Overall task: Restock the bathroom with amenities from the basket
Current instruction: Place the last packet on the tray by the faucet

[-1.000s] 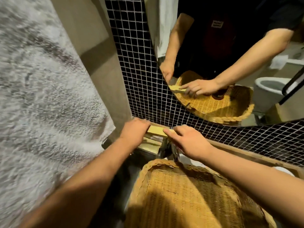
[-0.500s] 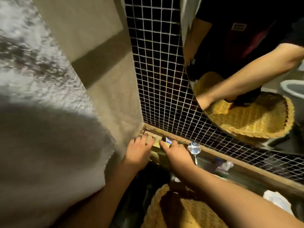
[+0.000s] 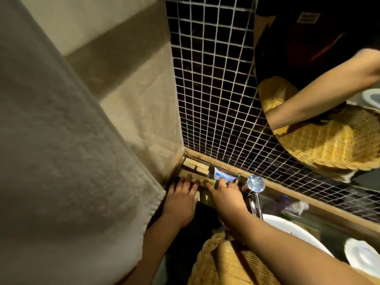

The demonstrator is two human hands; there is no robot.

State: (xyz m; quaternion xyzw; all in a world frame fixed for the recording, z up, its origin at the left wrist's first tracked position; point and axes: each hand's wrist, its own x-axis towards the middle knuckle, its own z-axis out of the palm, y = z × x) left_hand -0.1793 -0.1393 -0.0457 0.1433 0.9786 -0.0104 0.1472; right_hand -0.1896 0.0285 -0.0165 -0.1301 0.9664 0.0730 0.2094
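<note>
In the corner under the mosaic wall sits a small amenity tray (image 3: 238,175) packed with flat tan boxes (image 3: 193,166) and a blue-and-white packet (image 3: 223,175). My left hand (image 3: 181,199) lies flat on the front tan boxes with its fingers spread. My right hand (image 3: 224,194) rests beside it, fingertips touching a tan box and the lower edge of the blue packet. Neither hand is closed around anything. The woven basket (image 3: 232,262) sits low in front, below my right forearm, and its inside is mostly out of frame.
A chrome tap (image 3: 255,184) stands just right of my right hand, over a white basin (image 3: 287,227). A pale towel (image 3: 61,161) hangs close on the left. A round mirror (image 3: 308,48) on the black mosaic wall reflects my arm and the basket. Small bottles (image 3: 296,205) stand on the ledge.
Both hands carried a tan box from above the basket into the corner tray and now lie flat on the boxes. The view swung down and left, so the basket slid low.
</note>
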